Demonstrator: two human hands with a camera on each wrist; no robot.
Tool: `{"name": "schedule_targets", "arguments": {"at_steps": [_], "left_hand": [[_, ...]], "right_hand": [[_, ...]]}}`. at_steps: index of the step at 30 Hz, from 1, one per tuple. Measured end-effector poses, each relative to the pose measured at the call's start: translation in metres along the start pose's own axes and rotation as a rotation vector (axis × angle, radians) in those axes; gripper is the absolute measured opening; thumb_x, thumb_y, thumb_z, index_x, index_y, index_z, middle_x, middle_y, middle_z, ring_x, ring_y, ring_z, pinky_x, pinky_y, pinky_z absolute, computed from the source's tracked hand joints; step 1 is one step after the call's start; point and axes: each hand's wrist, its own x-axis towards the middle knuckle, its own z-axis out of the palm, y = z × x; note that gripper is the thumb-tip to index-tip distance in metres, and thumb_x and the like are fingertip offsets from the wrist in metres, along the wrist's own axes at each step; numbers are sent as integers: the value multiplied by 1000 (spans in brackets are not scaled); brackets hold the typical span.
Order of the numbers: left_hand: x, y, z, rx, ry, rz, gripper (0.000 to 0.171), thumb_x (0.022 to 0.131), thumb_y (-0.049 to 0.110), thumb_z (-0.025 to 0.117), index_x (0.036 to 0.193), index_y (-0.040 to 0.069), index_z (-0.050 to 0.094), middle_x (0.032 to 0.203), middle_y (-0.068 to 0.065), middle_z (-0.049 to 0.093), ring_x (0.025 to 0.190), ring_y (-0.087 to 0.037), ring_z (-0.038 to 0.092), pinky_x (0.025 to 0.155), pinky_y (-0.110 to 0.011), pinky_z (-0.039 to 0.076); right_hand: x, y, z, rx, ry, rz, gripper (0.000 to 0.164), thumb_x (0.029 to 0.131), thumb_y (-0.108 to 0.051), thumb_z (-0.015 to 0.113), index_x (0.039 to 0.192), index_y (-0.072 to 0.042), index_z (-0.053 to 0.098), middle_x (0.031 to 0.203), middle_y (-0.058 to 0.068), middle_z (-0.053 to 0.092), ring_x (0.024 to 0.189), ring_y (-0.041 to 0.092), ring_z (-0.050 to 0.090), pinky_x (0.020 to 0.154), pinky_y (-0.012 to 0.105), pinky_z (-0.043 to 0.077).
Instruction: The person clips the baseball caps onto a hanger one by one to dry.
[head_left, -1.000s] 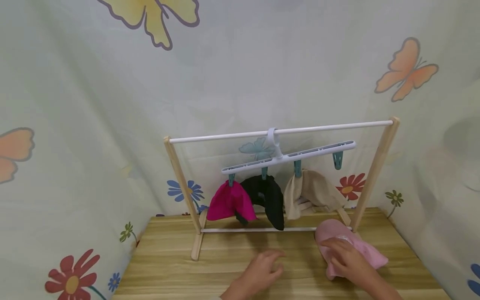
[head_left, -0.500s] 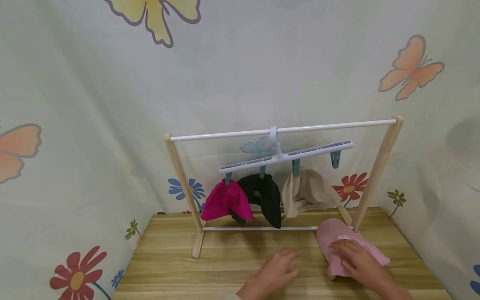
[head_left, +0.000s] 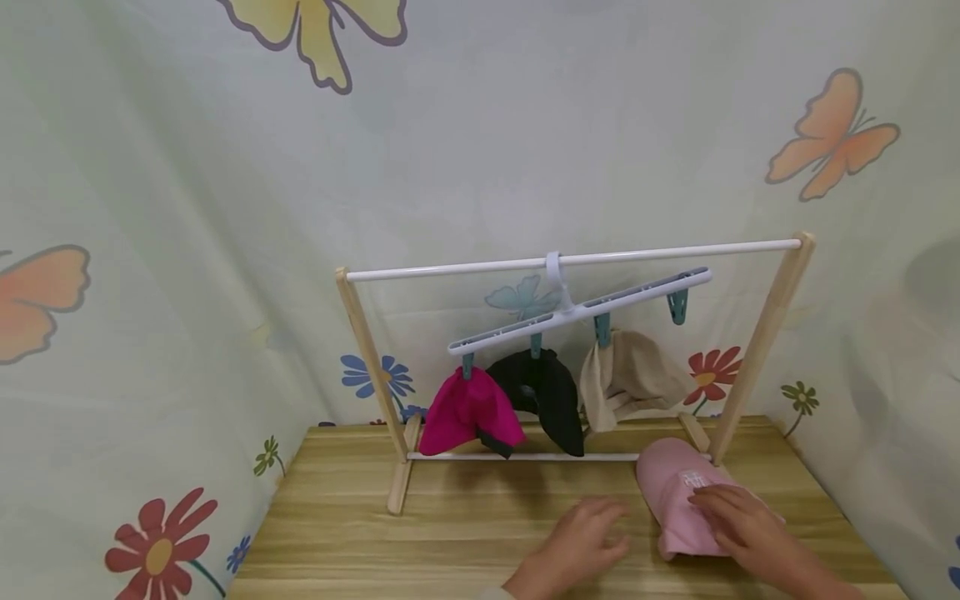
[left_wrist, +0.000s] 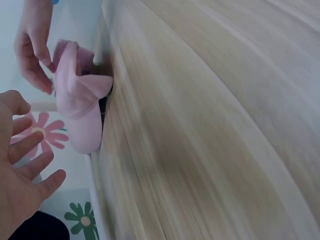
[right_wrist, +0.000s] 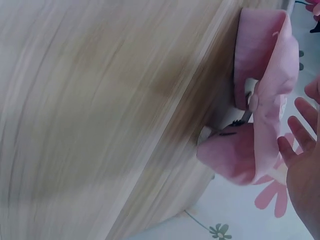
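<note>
A pink cap (head_left: 675,504) with a small white emblem lies on the wooden table, at the right foot of a drying rack. Over the cap's right part is my right hand (head_left: 753,533), its fingers loosely bent. In the right wrist view its fingertips come close to the cap's fabric (right_wrist: 270,107); contact is hard to tell. To the left of the cap hovers my left hand (head_left: 576,546), holding nothing. The left wrist view has its fingers (left_wrist: 34,165) spread, apart from the cap (left_wrist: 80,95).
On the rack's white top rail (head_left: 675,251) hangs a tilted white hanger (head_left: 517,332), left end lower. Its green clips hold a magenta cap (head_left: 468,412), a black cap (head_left: 553,400) and a beige cap (head_left: 637,379). One clip (head_left: 678,308) at the right end hangs free.
My left hand has moved right, closer to the pink cap. My right hand has shifted slightly right over it. The hanger has swung and tilts more steeply.
</note>
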Motion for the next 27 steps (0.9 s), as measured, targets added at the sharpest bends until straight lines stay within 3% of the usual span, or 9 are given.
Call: {"name": "schedule_targets", "arguments": {"at_steps": [5, 12, 15, 17, 18, 22, 24, 26, 27], "left_hand": [[7, 6, 6, 9, 3, 18, 35, 94, 30, 72, 126, 18, 68, 129, 1, 67, 122, -13, 62, 104, -24, 47], [19, 14, 12, -40, -33, -3, 37, 98, 34, 68, 132, 18, 66, 137, 4, 64, 125, -11, 59, 106, -20, 43], [22, 18, 13, -37, -69, -26, 40, 98, 36, 68, 134, 20, 64, 139, 5, 62, 127, -8, 57, 105, -19, 43], [24, 20, 16, -25, -95, -32, 42, 98, 38, 67, 136, 21, 63, 140, 7, 60, 128, -7, 55, 105, -18, 42], [26, 21, 17, -13, -106, -29, 43, 97, 39, 68, 136, 21, 63, 140, 8, 60, 129, -6, 54, 106, -18, 42], [32, 26, 21, 19, -144, -9, 47, 96, 44, 68, 139, 24, 60, 140, 10, 59, 130, -5, 52, 106, -16, 40], [35, 29, 22, 19, -162, 1, 49, 96, 44, 68, 140, 25, 59, 141, 9, 57, 130, -4, 52, 106, -15, 39], [38, 31, 24, 12, -179, 5, 49, 97, 45, 67, 142, 26, 57, 143, 9, 56, 131, -4, 51, 106, -15, 39], [39, 33, 25, 13, -182, 7, 50, 97, 45, 67, 142, 26, 56, 144, 9, 55, 131, -3, 50, 106, -15, 39]], "right_hand": [[-4, 2, -6, -52, -60, 42, 58, 56, 6, 86, 110, -8, 71, 110, 11, 68, 101, 27, 59, 109, 1, 12], [-13, 8, -16, -99, -116, 33, 62, 54, 6, 86, 113, -8, 71, 112, 10, 67, 110, 22, 53, 110, 2, 8], [-19, 13, -20, -84, -101, 1, 36, 79, -3, 79, 114, -6, 70, 114, 13, 65, 124, 10, 44, 113, 5, 9], [-23, 16, -21, -75, -76, -18, 20, 101, -16, 61, 115, -3, 68, 116, 14, 63, 131, 5, 36, 116, 8, 9], [-25, 16, -21, -73, -68, -15, 20, 101, -15, 60, 116, -3, 67, 118, 13, 62, 135, 1, 31, 117, 9, 8], [-34, 18, -25, -92, -56, 18, 43, 78, 6, 72, 120, -1, 64, 124, 12, 57, 135, 3, 30, 117, 9, 6], [-37, 18, -27, -103, -67, 40, 72, 50, 11, 75, 121, 0, 63, 125, 13, 56, 130, 8, 35, 116, 8, 5], [-40, 19, -28, -114, -76, 50, 70, 52, 10, 74, 121, 1, 63, 125, 15, 56, 124, 13, 39, 115, 7, 5], [-41, 20, -28, -124, -79, 50, 56, 66, 8, 73, 121, 1, 63, 125, 16, 56, 122, 15, 39, 115, 7, 5]]}}
